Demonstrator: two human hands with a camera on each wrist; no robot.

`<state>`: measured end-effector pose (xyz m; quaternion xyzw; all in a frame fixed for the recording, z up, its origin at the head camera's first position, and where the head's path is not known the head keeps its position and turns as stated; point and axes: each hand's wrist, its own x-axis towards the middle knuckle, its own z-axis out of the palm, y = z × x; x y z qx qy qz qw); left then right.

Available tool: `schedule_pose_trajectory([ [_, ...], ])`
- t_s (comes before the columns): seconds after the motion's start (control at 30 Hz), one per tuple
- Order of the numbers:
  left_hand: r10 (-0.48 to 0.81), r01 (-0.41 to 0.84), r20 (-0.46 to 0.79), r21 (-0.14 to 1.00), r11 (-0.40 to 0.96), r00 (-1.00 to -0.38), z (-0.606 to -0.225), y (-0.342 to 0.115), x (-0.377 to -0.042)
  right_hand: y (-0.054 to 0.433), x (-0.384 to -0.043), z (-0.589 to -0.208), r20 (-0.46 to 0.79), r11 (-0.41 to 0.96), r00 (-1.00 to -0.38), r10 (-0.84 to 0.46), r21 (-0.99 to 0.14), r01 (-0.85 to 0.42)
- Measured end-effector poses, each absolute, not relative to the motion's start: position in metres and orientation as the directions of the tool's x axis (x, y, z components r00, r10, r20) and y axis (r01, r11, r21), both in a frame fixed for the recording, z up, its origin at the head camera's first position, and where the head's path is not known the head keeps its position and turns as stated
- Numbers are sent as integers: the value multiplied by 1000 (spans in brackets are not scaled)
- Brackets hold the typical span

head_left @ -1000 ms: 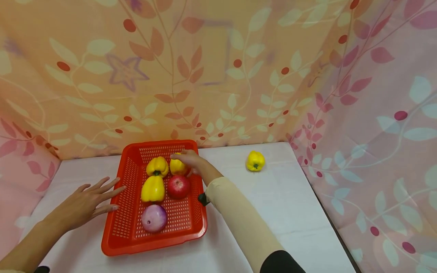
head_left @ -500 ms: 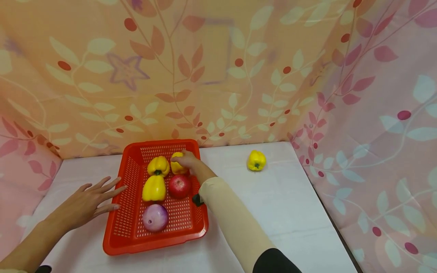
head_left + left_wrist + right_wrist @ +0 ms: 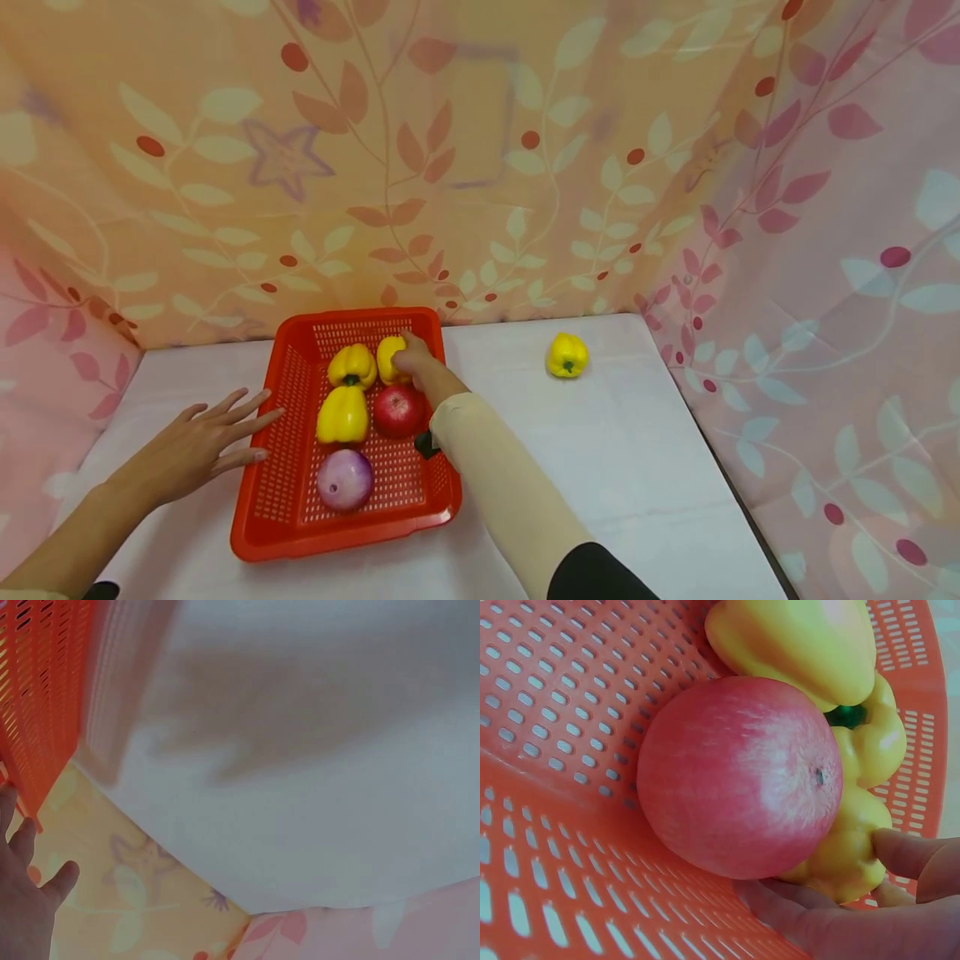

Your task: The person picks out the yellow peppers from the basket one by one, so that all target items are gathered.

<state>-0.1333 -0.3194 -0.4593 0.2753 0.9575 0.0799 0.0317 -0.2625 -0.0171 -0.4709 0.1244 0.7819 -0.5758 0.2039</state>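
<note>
In the head view, my right hand point(image 3: 422, 365) reaches into the back right corner of the red plastic basket point(image 3: 341, 546). It grips a yellow bell pepper point(image 3: 389, 360), with thumb and fingers on either side in the right wrist view. A red apple point(image 3: 739, 780) lies just in front of that pepper, close to my fingers point(image 3: 780, 907). Two more yellow peppers, one at the back point(image 3: 352, 365) and one nearer point(image 3: 342, 415), sit to the left. My left hand point(image 3: 191, 450) spreads its straight fingers over the basket's left rim, holding nothing.
A purple-and-white round vegetable point(image 3: 345, 481) lies at the front of the basket. Another yellow pepper point(image 3: 567, 356) stands on the white tabletop point(image 3: 600, 467) at the right. Floral cloth point(image 3: 465, 167) hangs behind and on both sides.
My right hand has shifted slightly and now sits more to the right side of the yellow pepper, uncovering more of it. The left hand keeps its place at the rim.
</note>
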Motion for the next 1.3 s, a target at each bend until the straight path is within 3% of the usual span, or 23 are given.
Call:
schedule_pose_trajectory([
  [0.33,521,508,-30,180,842,-853,-457,-317,-135,-16,-265,-469,-465,312,-885,-14,-843,438],
  [0.57,518,506,-27,178,844,-855,-458,-320,-133,-11,-261,-451,-472,267,-880,-63,-857,440],
  [1.0,534,526,-4,162,835,-845,-459,-320,-133,23,-270,-425,-377,315,-881,-287,-905,285],
  [1.3,539,534,6,143,833,-842,-460,-319,-132,54,-272,-407,-275,314,-889,-367,-936,160],
])
